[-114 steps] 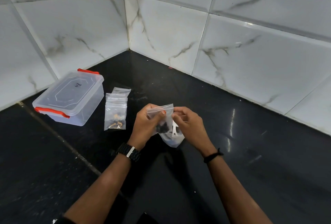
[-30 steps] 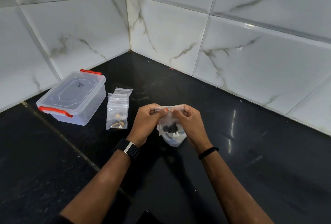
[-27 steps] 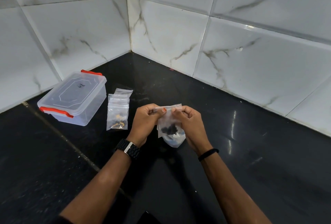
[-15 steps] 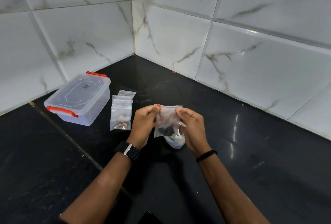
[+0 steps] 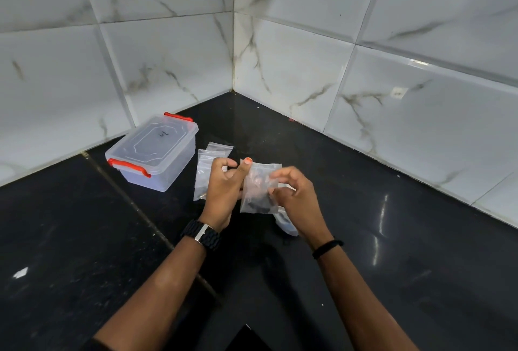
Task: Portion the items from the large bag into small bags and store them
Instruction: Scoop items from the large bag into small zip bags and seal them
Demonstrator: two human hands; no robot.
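The desk (image 5: 364, 238) is black polished stone, glossy, with bright streaks of reflected light and faint pale speckles. The walls (image 5: 294, 64) are white tile veined in grey like marble, smooth and shiny. The box (image 5: 152, 154) is clear plastic, slightly frosted, with a smooth lid and opaque red plastic clasps. The small bag (image 5: 259, 191) is thin clear plastic film, crinkled and glinting. The bags on the desk (image 5: 206, 164) are the same clear film, lying flat. The watch strap (image 5: 201, 234) is matt black with a ridged surface and a shiny metal buckle. The wristband (image 5: 328, 248) is plain matt black.
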